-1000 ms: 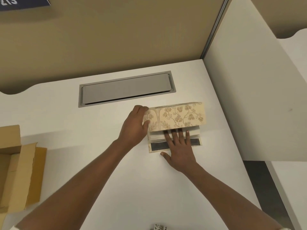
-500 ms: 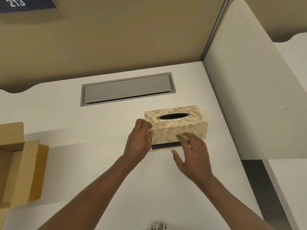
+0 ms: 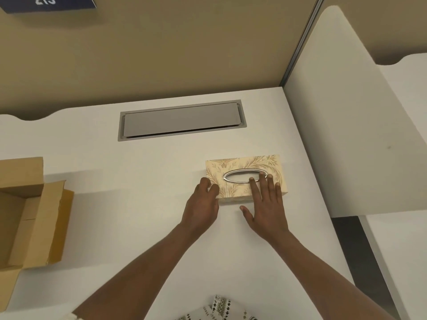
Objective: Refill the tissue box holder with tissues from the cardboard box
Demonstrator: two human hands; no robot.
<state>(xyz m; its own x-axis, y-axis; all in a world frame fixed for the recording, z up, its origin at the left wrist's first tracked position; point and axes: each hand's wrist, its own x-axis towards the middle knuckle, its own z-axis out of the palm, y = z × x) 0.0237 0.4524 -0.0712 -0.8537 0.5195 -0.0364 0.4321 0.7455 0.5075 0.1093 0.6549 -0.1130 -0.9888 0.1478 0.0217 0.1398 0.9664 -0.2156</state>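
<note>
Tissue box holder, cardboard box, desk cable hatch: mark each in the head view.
tissue box holder (image 3: 240, 191), head view, floral top panel near its front edge
cardboard box (image 3: 34, 229), head view, inner right flap
desk cable hatch (image 3: 181, 120), head view, grey lid centre

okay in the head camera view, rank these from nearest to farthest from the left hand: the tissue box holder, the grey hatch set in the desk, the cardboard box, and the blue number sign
1. Tissue box holder: touching the left hand at its left end.
2. Grey hatch: set in the desk, behind the hand.
3. Cardboard box: open, at the desk's far left edge.
4. Blue number sign: on the wall, top left.
</note>
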